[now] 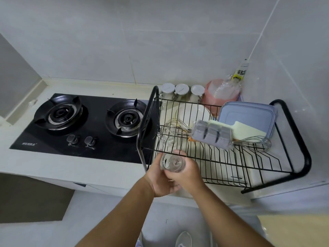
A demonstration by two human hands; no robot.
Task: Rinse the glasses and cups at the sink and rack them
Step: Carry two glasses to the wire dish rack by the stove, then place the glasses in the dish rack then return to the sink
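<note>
A clear drinking glass is held between both hands at the front left corner of the black wire dish rack. My left hand cups it from below and the left. My right hand wraps it from the right, fingers over its far side. Two other clear glasses stand under the rack's wires just behind the held one. The sink is out of view.
On the rack lie two whisks, a grey ice tray, a white plate, blue lids and a pale board. Three white-lidded jars stand behind. A black two-burner gas hob sits left.
</note>
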